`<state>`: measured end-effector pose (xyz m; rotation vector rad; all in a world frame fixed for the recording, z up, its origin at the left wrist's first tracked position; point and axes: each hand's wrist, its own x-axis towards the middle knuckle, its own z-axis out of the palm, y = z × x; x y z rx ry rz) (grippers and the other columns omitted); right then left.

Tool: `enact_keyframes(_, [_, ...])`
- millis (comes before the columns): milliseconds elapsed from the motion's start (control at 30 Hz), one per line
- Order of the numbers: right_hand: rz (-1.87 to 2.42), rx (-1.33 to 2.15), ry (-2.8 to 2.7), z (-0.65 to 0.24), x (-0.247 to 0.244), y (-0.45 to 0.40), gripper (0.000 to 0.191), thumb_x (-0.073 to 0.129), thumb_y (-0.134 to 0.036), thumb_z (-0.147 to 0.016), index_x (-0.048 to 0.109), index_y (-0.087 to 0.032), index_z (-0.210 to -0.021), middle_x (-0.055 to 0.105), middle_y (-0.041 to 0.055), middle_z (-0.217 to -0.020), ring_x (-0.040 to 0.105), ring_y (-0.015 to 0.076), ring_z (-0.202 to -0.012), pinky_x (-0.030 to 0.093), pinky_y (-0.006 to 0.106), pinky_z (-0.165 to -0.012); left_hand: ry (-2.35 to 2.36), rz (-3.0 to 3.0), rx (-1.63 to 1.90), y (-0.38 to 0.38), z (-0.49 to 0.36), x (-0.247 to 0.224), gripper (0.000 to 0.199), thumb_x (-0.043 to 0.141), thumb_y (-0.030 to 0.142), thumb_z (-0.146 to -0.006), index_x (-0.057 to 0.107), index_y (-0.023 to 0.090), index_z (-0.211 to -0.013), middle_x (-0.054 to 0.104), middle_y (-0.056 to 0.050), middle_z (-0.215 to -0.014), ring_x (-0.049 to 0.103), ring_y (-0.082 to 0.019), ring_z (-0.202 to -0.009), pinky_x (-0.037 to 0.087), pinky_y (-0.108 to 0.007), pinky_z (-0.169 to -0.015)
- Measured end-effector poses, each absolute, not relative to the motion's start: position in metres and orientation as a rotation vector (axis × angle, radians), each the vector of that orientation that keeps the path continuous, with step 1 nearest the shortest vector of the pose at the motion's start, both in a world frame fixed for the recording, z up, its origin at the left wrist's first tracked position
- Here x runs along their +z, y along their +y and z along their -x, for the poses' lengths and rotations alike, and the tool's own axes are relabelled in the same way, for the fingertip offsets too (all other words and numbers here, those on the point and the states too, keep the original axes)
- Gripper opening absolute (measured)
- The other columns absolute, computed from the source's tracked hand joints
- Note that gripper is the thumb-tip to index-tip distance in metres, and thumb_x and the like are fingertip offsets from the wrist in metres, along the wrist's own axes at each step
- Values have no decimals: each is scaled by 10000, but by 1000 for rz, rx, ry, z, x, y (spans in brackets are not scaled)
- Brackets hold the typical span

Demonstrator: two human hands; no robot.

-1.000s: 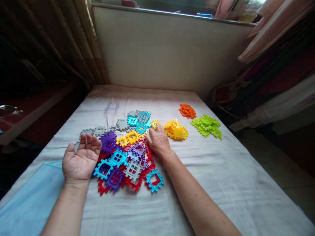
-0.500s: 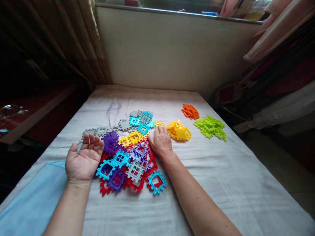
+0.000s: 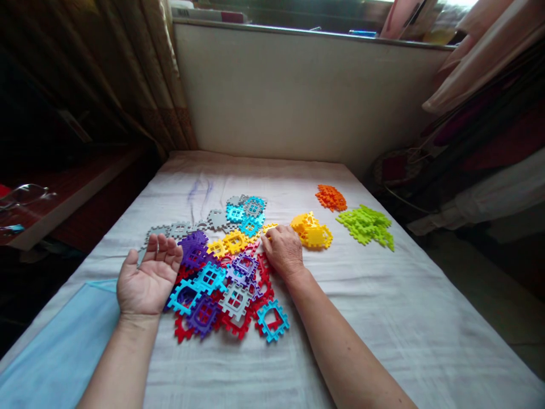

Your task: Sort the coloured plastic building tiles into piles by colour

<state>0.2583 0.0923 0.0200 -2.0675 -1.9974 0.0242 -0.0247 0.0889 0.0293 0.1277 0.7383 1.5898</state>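
My left hand (image 3: 147, 278) rests palm up at the left side of a mixed pile, fingers apart and nothing in it. Beside it lie purple tiles (image 3: 193, 250) with notched edges and blue ones (image 3: 210, 276). My right hand (image 3: 283, 250) is at the pile's right side, its fingers bent down over a yellow interlocking tile (image 3: 269, 228); the fingertips are partly hidden. More yellow tiles (image 3: 235, 242) lie left of that hand, red ones (image 3: 264, 272) below it. A grey window tile (image 3: 235, 300) and a blue frame tile (image 3: 272, 321) lie nearer me.
To the right are separate heaps of yellow (image 3: 313, 232), orange (image 3: 331, 197) and green tiles (image 3: 367, 226). Grey tiles (image 3: 181, 229) stretch along the pile's far left. A light blue cloth (image 3: 63, 341) covers the bed's left edge. A wall (image 3: 298, 96) stands behind.
My right hand has curled its fingers, and the yellow tile under them has shifted slightly toward me and left. My left hand keeps its pose. The view has tilted up a little.
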Motion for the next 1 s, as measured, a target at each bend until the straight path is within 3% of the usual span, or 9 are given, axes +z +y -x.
enact_keyframes(167, [2122,64,-1938,-261,22,92,270,563,-358,-913,686,-182,-1076,630,129,-1207,561,278,-1073,429,359,-879,728,-96,1598,89,24,29,318,480,387,-881,649,206,-1081,760,-49,-956,719,-192,-916,602,-336,-795])
enact_keyframes(367, [2166,111,-2003,-260,26,93,239,465,-218,-948,662,-171,-1075,657,116,-1105,591,237,-1023,442,312,-842,720,-106,1606,89,24,30,315,486,390,-884,638,193,-1077,758,-55,-943,724,-198,-895,608,-338,-789])
enact_keyframes(533, [2192,161,-2051,-264,30,94,239,526,-332,-951,667,-177,-1065,639,111,-1123,586,231,-1045,445,300,-839,734,-46,1620,87,18,38,346,389,382,-940,629,178,-1080,759,-50,-909,732,-193,-851,617,-337,-763])
enact_keyframes(733, [2165,114,-2078,-266,37,95,250,473,-321,-986,668,-178,-1050,645,112,-1101,591,218,-1026,429,289,-846,741,-32,1616,86,16,41,358,362,388,-946,625,188,-1085,762,-43,-894,738,-192,-833,621,-336,-756])
enact_keyframes(1000, [2089,-33,-1563,-325,56,101,323,400,-316,-977,691,-180,-949,674,107,-1009,594,207,-918,409,276,-773,710,-96,1605,88,21,34,322,430,386,-907,616,200,-1092,766,-41,-912,740,-200,-858,626,-343,-767])
